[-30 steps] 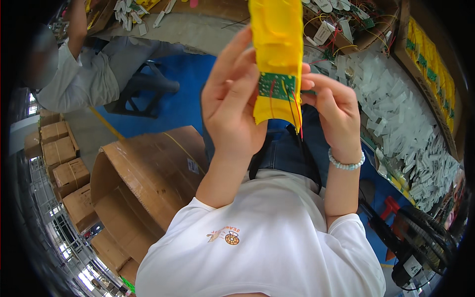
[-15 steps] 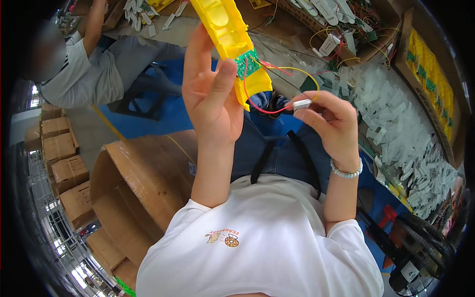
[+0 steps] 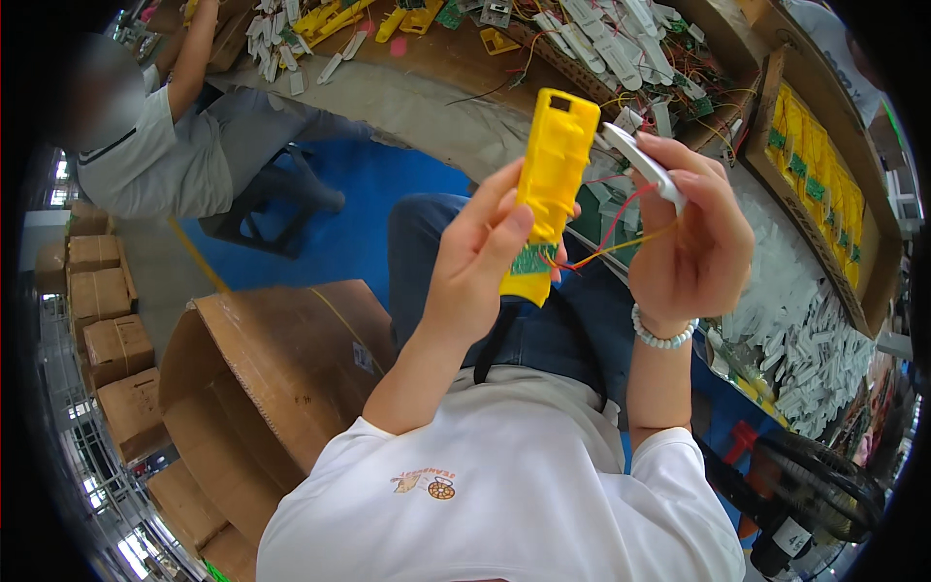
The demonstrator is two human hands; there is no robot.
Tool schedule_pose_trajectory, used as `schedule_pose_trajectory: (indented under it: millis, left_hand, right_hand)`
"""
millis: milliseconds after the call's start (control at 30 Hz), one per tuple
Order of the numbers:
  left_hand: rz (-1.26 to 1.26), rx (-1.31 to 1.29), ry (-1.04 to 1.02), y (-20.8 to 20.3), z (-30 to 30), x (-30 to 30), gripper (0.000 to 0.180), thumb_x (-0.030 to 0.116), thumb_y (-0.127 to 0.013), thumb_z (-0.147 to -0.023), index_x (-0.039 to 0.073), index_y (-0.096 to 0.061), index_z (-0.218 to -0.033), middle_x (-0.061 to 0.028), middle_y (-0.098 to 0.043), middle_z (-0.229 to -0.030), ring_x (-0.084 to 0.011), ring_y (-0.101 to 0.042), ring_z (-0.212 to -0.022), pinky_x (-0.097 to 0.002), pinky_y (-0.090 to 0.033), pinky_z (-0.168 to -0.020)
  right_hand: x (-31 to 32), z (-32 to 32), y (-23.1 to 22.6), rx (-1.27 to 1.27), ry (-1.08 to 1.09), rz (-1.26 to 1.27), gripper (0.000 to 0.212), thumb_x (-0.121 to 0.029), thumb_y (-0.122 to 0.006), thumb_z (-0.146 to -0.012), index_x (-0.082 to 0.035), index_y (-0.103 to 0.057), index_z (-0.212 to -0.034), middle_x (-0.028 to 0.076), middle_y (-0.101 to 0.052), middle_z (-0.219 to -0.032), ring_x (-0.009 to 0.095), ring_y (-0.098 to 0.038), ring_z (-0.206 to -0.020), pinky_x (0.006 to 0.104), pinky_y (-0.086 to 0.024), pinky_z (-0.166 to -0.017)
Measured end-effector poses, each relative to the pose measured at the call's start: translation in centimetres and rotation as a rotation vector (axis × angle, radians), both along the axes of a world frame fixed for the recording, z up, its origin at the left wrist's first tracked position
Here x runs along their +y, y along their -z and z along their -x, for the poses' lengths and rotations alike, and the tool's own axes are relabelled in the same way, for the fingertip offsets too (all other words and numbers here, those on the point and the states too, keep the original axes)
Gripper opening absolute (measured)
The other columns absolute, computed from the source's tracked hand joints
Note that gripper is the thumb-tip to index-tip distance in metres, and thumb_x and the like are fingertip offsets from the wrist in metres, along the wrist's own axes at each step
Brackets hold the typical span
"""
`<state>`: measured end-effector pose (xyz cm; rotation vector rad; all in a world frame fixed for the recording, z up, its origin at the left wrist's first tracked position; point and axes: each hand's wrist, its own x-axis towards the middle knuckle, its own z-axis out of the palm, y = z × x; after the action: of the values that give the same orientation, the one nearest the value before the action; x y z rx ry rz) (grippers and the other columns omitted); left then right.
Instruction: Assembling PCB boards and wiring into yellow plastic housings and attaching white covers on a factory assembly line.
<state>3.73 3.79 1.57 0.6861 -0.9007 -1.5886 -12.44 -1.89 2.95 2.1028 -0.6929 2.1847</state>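
Note:
My left hand (image 3: 485, 247) is closed round the lower part of a long yellow plastic shell (image 3: 558, 165), held upright with its hollow inner side showing. A small green circuit board (image 3: 534, 258) sits in the shell near its lower end. Red and yellow wires (image 3: 606, 250) run from the board toward my right hand (image 3: 693, 223). Between its thumb and fingers, that hand grips a slim white plastic piece (image 3: 642, 163), tilted beside the shell's upper right. The wires' far ends are hidden behind the right fingers.
A tray (image 3: 815, 218) of yellow shells with green boards lies at the right, above a heap of white plastic pieces (image 3: 810, 359). More white parts and wires fill a box at the back. A large carton (image 3: 281, 330) stands left, a fan (image 3: 815, 485) lower right. A co-worker (image 3: 165, 145) sits far left.
The yellow shell has come down and to the right with my left hand. My right hand has risen and turned, and the white piece now shows its long side near the shell's top.

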Motion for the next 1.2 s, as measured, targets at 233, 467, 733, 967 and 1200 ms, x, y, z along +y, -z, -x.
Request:
schedule_pose_trajectory:
  millis: [233, 467, 733, 967, 1200]
  left_hand:
    - [-0.001, -0.043, 0.042, 0.5, -0.2, 1.2, 0.048, 0.021, -0.044, -0.101, 0.002, -0.032, -0.144, -0.0146, -0.062, -0.110, -0.0130, -0.061, -0.083, -0.0267, -0.053, -0.070]
    - [-0.005, -0.043, 0.045, 1.0, 0.0, 1.2, 0.049, 0.023, -0.044, -0.101, 0.000, -0.033, -0.143, -0.0178, -0.062, -0.111, -0.0164, -0.063, -0.079, -0.0285, -0.054, -0.067]
    - [-0.007, -0.105, 0.012, 1.3, 0.2, 1.7, 0.050, 0.025, -0.044, -0.100, -0.001, -0.034, -0.142, -0.0222, -0.061, -0.110, -0.0204, -0.063, -0.074, -0.0299, -0.054, -0.063]
    - [-0.079, 0.283, 0.153, 0.7, 0.3, 2.1, 0.050, 0.028, -0.040, -0.101, -0.003, -0.029, -0.139, -0.0281, -0.057, -0.104, -0.0329, -0.066, -0.064, -0.0377, -0.056, -0.051]
    - [-0.118, 0.353, 0.267, -0.6, 0.5, 3.9, 0.049, 0.023, -0.039, -0.102, -0.004, -0.028, -0.142, -0.0229, -0.060, -0.105, -0.0269, -0.065, -0.065, -0.0342, -0.055, -0.056]
  right_hand:
    - [0.1, 0.1, 0.2, 0.129, -0.029, -0.107, 0.022, 0.006, -0.067, -0.081, 0.001, -0.058, -0.101, 0.021, -0.069, -0.092, 0.030, -0.065, -0.082, 0.0329, -0.054, -0.070]
    - [-0.9, -0.4, 0.4, 0.193, 0.173, -0.017, 0.025, 0.005, -0.073, -0.071, 0.000, -0.066, -0.095, 0.011, -0.070, -0.085, 0.027, -0.062, -0.072, 0.0306, -0.051, -0.062]
    - [-0.2, 0.0, 0.8, 0.328, 0.222, -0.069, 0.027, 0.009, -0.065, -0.072, 0.001, -0.068, -0.098, 0.012, -0.067, -0.092, 0.025, -0.060, -0.077, 0.0293, -0.050, -0.062]
    - [1.0, -0.6, 1.2, -0.101, -0.118, -0.653, 0.025, 0.008, -0.060, -0.077, 0.004, -0.066, -0.101, 0.016, -0.065, -0.107, 0.025, -0.064, -0.090, 0.0287, -0.051, -0.071]
    - [0.6, -0.4, 1.5, 0.116, 0.023, -0.314, 0.013, 0.003, -0.064, -0.077, 0.004, -0.067, -0.089, 0.013, -0.066, -0.082, 0.026, -0.064, -0.073, 0.0284, -0.050, -0.064]
